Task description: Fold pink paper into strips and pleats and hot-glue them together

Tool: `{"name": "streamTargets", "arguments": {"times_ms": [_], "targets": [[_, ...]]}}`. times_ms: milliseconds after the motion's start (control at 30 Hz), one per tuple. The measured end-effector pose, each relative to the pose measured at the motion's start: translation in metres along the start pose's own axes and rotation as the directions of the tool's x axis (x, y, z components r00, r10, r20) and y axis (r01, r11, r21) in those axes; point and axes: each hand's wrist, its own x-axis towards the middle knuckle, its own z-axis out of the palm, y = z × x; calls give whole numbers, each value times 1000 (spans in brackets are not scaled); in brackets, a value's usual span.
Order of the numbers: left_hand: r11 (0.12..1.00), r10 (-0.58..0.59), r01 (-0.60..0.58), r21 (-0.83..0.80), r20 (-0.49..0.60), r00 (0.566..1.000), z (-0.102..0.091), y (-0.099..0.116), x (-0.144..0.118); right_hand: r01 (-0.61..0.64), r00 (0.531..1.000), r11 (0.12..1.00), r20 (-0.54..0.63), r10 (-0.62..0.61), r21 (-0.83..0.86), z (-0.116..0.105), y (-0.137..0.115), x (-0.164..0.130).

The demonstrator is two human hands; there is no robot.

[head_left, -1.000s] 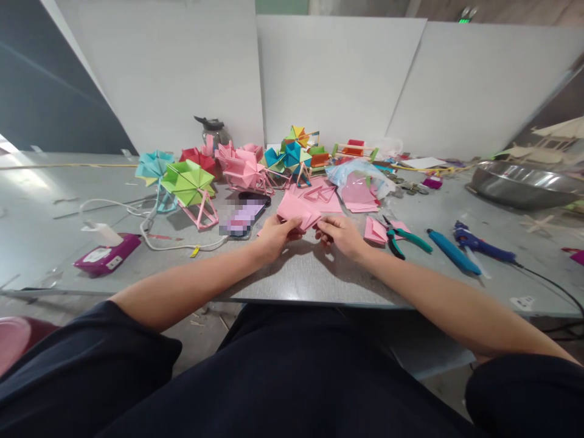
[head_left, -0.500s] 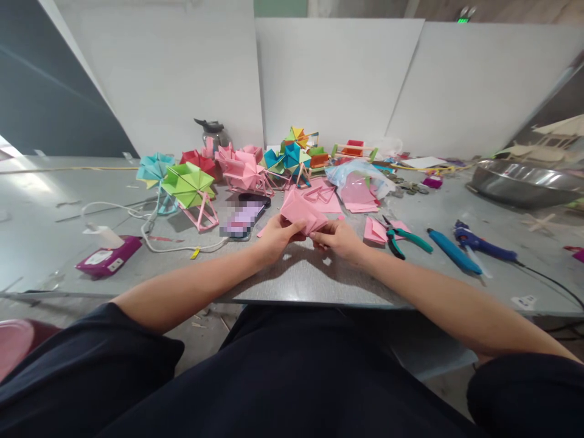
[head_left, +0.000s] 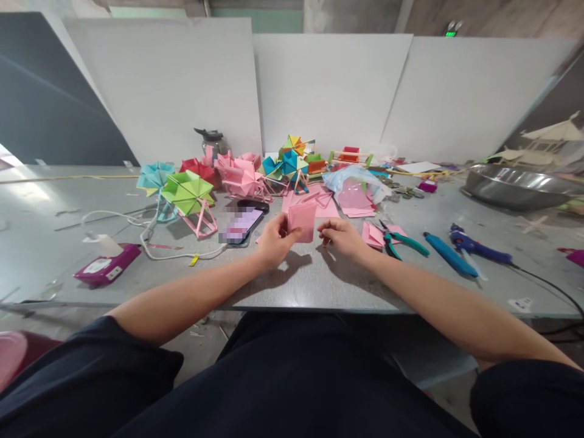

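Folded pink paper (head_left: 302,222) is upright in my left hand (head_left: 277,241), pinched between thumb and fingers above the grey table (head_left: 292,292). My right hand (head_left: 341,237) is just to the right of the paper, apart from it, with fingers curled loosely; nothing shows in them. Behind the hands lie flat pink paper sheets (head_left: 325,208). More folded pink paper (head_left: 371,234) sits right of my right hand, partly beneath teal-handled pliers (head_left: 406,241). A phone (head_left: 245,222) lies left of my left hand.
Paper wheel models, such as a green one (head_left: 188,193) and a pink one (head_left: 241,175), stand at the back left. A teal tool (head_left: 451,254), a blue glue gun (head_left: 479,244) and a steel bowl (head_left: 515,187) are on the right. A purple power strip (head_left: 107,266) sits left.
The pink paper has gone from both hands to my left hand alone and now stands upright as a narrower shape. My right hand has let go and moved slightly right.
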Motion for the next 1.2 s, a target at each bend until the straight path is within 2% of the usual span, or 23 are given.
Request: {"name": "streamTargets", "arguments": {"times_ms": [133, 233, 333, 400, 567, 667, 767, 867, 1033, 1200], "targets": [[984, 119, -127, 126, 76, 990, -3, 3, -5, 179, 983, 983, -27, -180, -35, -4, -7, -3], [970, 170, -189, 150, 132, 977, -5, 6, -7, 305, 945, 949, -96, -312, -79, -6, -14, -9], [959, 193, -223, 176, 172, 966, -6, 5, -7, 382, 910, 921, -145, -389, -76, -9, -20, -15], [946, 213, -249, 209, 179, 960, -6, 4, -7, 437, 890, 898, -119, -440, -55, -11, -24, -19], [911, 285, -326, 253, 186, 940, -6, 1, -7, 567, 823, 816, 55, -565, -112, -12, -34, -28], [910, 287, -330, 251, 194, 938, -7, 4, -6, 527, 849, 842, 108, -516, -115, -12, -39, -30], [922, 242, -290, 256, 201, 949, -8, 7, -6, 446, 890, 892, 145, -432, -78, -13, -42, -30], [948, 196, -243, 204, 225, 954, -8, 9, -6, 394, 909, 917, 171, -379, -62, -16, -42, -28], [983, 148, -171, 71, 251, 957, -10, 12, -6, 382, 910, 924, 187, -370, -28, -19, -41, -27], [993, 108, -120, 22, 301, 948, -13, 11, -5, 420, 896, 904, 189, -401, -76, -19, -42, -28]]}}
